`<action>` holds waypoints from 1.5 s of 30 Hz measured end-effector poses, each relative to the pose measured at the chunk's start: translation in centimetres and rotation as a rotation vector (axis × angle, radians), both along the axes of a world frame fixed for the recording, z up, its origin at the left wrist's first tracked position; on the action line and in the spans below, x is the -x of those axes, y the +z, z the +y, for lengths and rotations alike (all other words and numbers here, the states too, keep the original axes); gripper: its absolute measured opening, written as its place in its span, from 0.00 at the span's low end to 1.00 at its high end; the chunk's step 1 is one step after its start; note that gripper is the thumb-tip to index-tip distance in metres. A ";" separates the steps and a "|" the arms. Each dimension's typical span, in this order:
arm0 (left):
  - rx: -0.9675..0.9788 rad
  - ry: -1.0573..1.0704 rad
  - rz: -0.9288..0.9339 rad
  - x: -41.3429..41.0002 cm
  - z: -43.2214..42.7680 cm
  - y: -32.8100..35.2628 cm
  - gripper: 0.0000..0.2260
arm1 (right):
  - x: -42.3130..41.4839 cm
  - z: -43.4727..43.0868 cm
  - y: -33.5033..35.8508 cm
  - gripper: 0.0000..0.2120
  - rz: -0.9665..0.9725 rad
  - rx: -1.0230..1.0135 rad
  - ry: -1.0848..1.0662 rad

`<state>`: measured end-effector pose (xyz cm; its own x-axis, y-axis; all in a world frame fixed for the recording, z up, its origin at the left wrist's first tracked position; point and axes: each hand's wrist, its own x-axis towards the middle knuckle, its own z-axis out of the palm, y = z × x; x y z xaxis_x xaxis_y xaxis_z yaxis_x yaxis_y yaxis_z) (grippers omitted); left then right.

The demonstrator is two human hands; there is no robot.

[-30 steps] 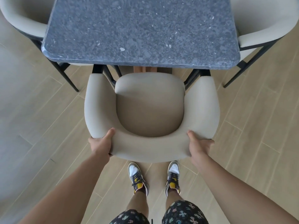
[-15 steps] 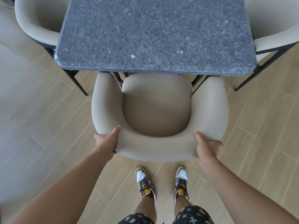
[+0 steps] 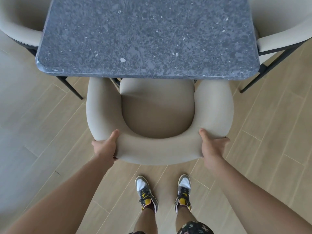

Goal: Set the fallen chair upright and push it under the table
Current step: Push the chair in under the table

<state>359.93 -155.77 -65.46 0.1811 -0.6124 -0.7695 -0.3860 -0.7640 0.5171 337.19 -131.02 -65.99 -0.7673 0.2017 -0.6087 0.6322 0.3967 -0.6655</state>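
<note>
**Chair upright, front tucked under table edge**

Chair [image 3: 157,115], beige upholstered armchair, stands upright at frame centre; seat front and armrest tips sit beneath the near edge of the table [image 3: 146,36], a dark speckled stone top. Left hand [image 3: 105,146] grasps the curved backrest at its lower-left bend, thumb on top. Right hand [image 3: 211,145] clamps the lower-right bend likewise. Two matching chairs flank the table, upper left [image 3: 20,31] and upper right [image 3: 285,39]. Sneakers [image 3: 146,191] on wood-plank floor [image 3: 42,115] below.
</note>
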 end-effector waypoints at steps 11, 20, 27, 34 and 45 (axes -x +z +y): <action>0.033 -0.082 -0.044 -5.0 0.0 0.1 0.32 | -6.6 1.6 -0.1 0.39 -0.095 0.002 -0.024; 0.024 -0.072 0.005 -5.2 0.1 0.2 0.32 | -6.4 1.9 0.2 0.36 -0.121 0.030 -0.031; 0.027 -0.077 0.015 -4.9 -0.1 -0.1 0.34 | -6.0 1.7 0.1 0.34 -0.097 0.012 -0.016; 0.038 -0.082 0.048 -2.7 -1.6 -0.1 0.36 | -2.3 -0.5 0.0 0.34 -0.059 0.045 0.028; 0.042 -0.095 -0.012 -2.7 -1.8 0.0 0.36 | -3.0 -0.5 0.0 0.35 -0.112 0.098 -0.002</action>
<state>362.67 -157.58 -65.45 0.1297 -0.6591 -0.7408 -0.4620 -0.7012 0.5430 340.18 -131.47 -65.96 -0.6929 0.1387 -0.7076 0.7058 0.3315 -0.6261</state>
